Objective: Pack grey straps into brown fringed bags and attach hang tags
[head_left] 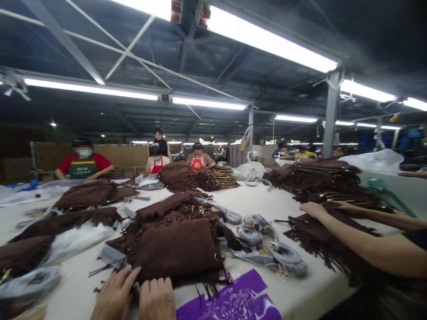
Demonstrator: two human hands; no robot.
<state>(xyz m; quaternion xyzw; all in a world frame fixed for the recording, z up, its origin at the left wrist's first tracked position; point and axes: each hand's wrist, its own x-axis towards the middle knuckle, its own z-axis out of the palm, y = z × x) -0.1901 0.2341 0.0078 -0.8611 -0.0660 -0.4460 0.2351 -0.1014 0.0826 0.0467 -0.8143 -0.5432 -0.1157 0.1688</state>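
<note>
A dark brown fringed suede bag (176, 249) lies flat on top of other fringed pieces, its fringe hanging toward me. At its near left corner my left hand (115, 293) is closed with fingers bent, seemingly around the dark edge; what lies under its fingertips is partly hidden. My right hand (156, 300) is just beside it, fingers together and curled at the bag's near edge. A purple plastic sheet (230, 300) lies to the right of my right hand, partly under the fringe.
Plastic-wrapped coiled straps (288, 258) lie right of the bag. A co-worker's hands (316, 211) hold another brown fringed piece (307, 226) at the right. Stacks of brown bags (320, 175) stand farther back on the white table (253, 200). Several people work across it.
</note>
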